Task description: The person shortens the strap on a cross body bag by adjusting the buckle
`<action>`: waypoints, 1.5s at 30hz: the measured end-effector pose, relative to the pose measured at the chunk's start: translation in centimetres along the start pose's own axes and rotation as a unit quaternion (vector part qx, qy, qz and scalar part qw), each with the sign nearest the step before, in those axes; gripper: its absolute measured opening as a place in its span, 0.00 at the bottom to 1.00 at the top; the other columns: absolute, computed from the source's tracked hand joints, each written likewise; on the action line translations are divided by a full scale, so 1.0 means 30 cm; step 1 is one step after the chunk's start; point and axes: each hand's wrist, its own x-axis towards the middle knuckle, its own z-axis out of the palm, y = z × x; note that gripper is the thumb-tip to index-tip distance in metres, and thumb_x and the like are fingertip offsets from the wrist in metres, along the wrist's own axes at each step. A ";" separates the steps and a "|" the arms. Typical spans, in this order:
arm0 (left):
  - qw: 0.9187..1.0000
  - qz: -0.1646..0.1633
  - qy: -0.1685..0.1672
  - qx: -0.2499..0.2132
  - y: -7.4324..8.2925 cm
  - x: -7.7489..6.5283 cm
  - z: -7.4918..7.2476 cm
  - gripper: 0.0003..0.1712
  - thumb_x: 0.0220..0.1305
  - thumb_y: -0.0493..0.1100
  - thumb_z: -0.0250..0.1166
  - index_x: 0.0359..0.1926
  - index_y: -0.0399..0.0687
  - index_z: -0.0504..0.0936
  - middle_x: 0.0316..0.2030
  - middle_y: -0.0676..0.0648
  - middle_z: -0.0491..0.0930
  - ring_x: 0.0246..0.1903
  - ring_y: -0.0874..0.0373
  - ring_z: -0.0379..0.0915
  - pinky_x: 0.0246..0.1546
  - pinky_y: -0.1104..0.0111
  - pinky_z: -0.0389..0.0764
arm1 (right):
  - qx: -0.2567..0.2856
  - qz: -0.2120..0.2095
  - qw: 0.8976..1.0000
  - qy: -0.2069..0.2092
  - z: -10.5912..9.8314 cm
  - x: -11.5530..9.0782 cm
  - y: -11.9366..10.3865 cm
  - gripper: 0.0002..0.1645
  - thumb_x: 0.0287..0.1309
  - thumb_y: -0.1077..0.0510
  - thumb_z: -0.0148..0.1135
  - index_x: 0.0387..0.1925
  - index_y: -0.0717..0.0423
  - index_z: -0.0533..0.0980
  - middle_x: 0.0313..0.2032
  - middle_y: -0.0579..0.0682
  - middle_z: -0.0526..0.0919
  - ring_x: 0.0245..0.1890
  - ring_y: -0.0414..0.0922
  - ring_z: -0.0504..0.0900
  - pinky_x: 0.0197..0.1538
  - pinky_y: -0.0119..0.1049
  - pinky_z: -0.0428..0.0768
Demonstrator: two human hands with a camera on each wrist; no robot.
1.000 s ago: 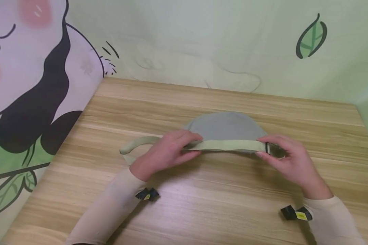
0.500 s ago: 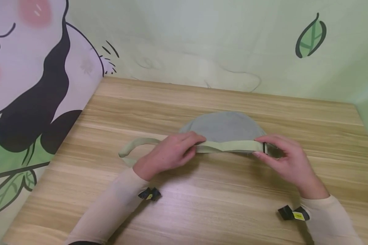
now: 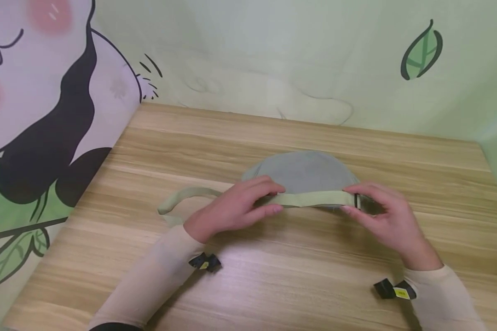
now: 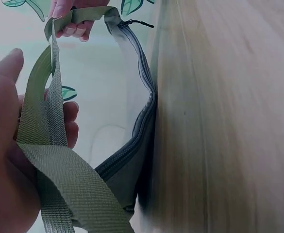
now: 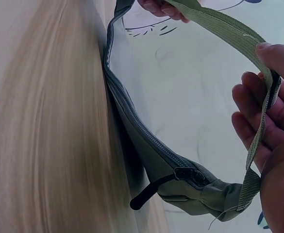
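A grey-green zippered sling bag [image 3: 308, 171] lies on the table in the head view, its pale green webbing strap [image 3: 314, 199] stretched along the near side. My left hand [image 3: 236, 204] is around the strap, thumb and fingers at its two edges. In the left wrist view the strap crosses that palm, and the thumb stands off it. At the strap's right end my right hand [image 3: 391, 218] pinches the webbing beside a black slider [image 3: 356, 200]. The zip [image 5: 142, 128] and its dark pull [image 5: 154, 190] show in the right wrist view.
The wood-grain table [image 3: 298, 276] extends all round the bag. A loose strap loop [image 3: 178, 200] lies left of the left hand. Behind stands a pale green printed wall [image 3: 252, 55]; a panda picture [image 3: 74, 105] borders the left side.
My left hand has shifted slightly right along the strap; its thumb and forefinger, closer together half a second ago, are spread apart now. A twist in the strap has flattened. The right hand moved slightly left.
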 end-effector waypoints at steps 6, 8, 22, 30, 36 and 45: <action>1.000 -0.005 0.015 -0.008 0.009 0.010 0.004 0.16 0.74 0.48 0.72 0.57 0.47 0.86 0.47 0.53 0.85 0.44 0.63 0.76 0.50 0.69 0.82 | 0.007 0.001 1.000 -0.004 0.001 0.001 0.002 0.27 0.41 0.81 0.78 0.47 0.64 0.87 0.45 0.35 0.89 0.45 0.27 0.83 0.55 0.19 0.78; 1.000 0.003 0.026 -0.004 0.010 0.013 0.007 0.16 0.71 0.47 0.75 0.55 0.46 0.87 0.45 0.53 0.85 0.43 0.63 0.77 0.49 0.70 0.82 | 0.011 -0.002 1.000 -0.004 0.003 0.000 0.005 0.26 0.43 0.79 0.78 0.47 0.64 0.87 0.45 0.36 0.89 0.45 0.27 0.83 0.55 0.19 0.78; 0.979 0.080 0.098 0.159 -0.005 -0.003 0.021 0.19 0.61 0.45 0.83 0.48 0.41 0.88 0.39 0.49 0.87 0.34 0.60 0.83 0.37 0.71 0.87 | 0.012 -0.026 1.000 -0.014 -0.007 0.006 0.005 0.17 0.56 0.65 0.82 0.48 0.62 0.87 0.43 0.37 0.90 0.43 0.28 0.82 0.51 0.19 0.77; 0.981 0.063 0.088 0.162 -0.023 -0.040 -0.004 0.14 0.63 0.41 0.81 0.46 0.43 0.88 0.40 0.50 0.88 0.35 0.60 0.84 0.38 0.70 0.88 | 0.041 -0.008 0.999 0.014 -0.049 -0.004 0.020 0.15 0.60 0.66 0.79 0.47 0.70 0.86 0.46 0.34 0.90 0.41 0.30 0.83 0.48 0.20 0.78; 0.982 0.055 0.075 0.165 -0.040 -0.058 -0.029 0.14 0.64 0.41 0.81 0.46 0.43 0.88 0.40 0.50 0.88 0.35 0.60 0.84 0.38 0.70 0.88 | 0.153 0.006 0.987 0.048 -0.080 -0.014 0.030 0.17 0.52 0.81 0.74 0.45 0.81 0.82 0.47 0.46 0.92 0.45 0.37 0.88 0.55 0.23 0.82; 0.984 0.026 0.048 0.172 -0.062 -0.074 -0.046 0.12 0.66 0.40 0.77 0.48 0.41 0.88 0.41 0.49 0.88 0.35 0.60 0.82 0.37 0.69 0.87 | 0.195 0.000 0.979 0.065 -0.125 -0.029 0.047 0.19 0.56 0.77 0.76 0.46 0.86 0.79 0.47 0.48 0.92 0.45 0.38 0.87 0.58 0.25 0.82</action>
